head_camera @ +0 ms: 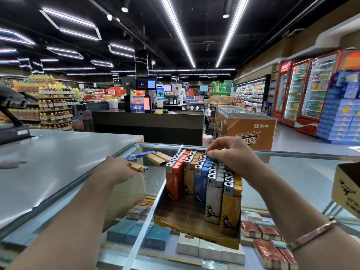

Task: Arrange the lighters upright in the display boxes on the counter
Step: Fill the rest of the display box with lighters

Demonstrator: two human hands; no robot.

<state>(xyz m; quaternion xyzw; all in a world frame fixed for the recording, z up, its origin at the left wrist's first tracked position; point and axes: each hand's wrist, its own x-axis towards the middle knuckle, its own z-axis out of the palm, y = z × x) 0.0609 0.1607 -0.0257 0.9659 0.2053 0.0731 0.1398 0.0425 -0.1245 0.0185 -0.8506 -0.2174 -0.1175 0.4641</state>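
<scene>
Left hand (118, 170) grips 1 tan lighter (137, 167) over the glass bench (292, 176). Right hand (231, 154), fingers curled, pinches upright lighters (204, 172) in the display box (196, 229). Risk: a nudge topples the packed rows; loose lighters (153, 157) slide.

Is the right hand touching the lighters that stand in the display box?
Touching. The head view shows the right hand with its fingers curled down onto the tops of the upright lighters in the display box.
</scene>
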